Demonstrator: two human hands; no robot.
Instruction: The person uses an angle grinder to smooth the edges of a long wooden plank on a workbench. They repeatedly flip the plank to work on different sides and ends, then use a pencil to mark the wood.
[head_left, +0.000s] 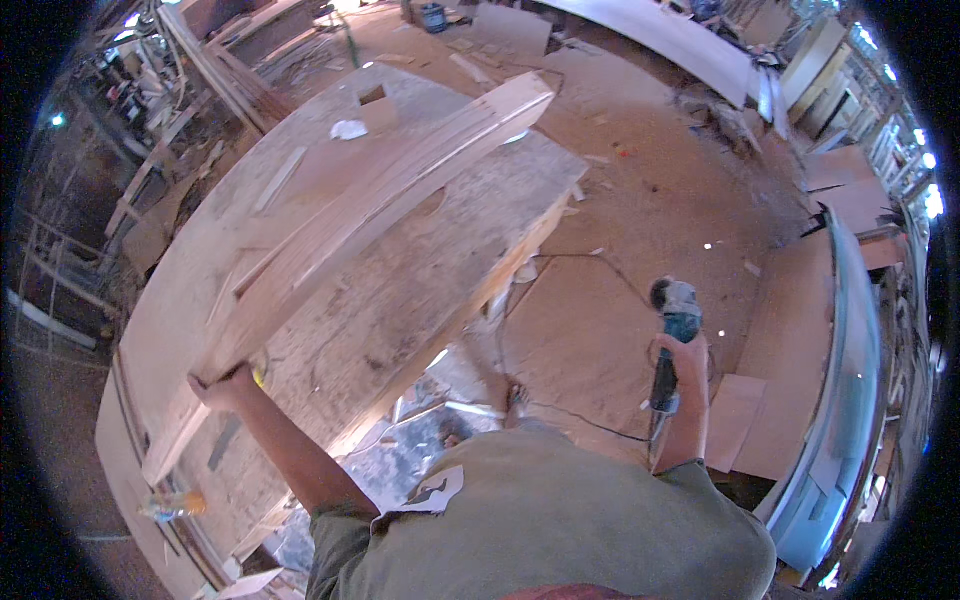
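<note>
A long wooden beam (360, 217) lies slantwise across a dusty wooden worktable (420, 292). My left hand (225, 388) grips the beam near its lower left end, fingers around its edge. My right hand (684, 352) holds an angle grinder (681, 319) by its body, off to the right of the table and away from the beam. The grinder's head points away from me, and a dark cord hangs from its rear. Whether its disc is turning cannot be told.
On the table are a small open cardboard box (379, 111), a thin wood strip (280, 180) and a plastic bottle (174, 506) with orange on it. A dark cord (589, 421) runs over the dusty floor. Large flat panels (784, 352) lie at the right.
</note>
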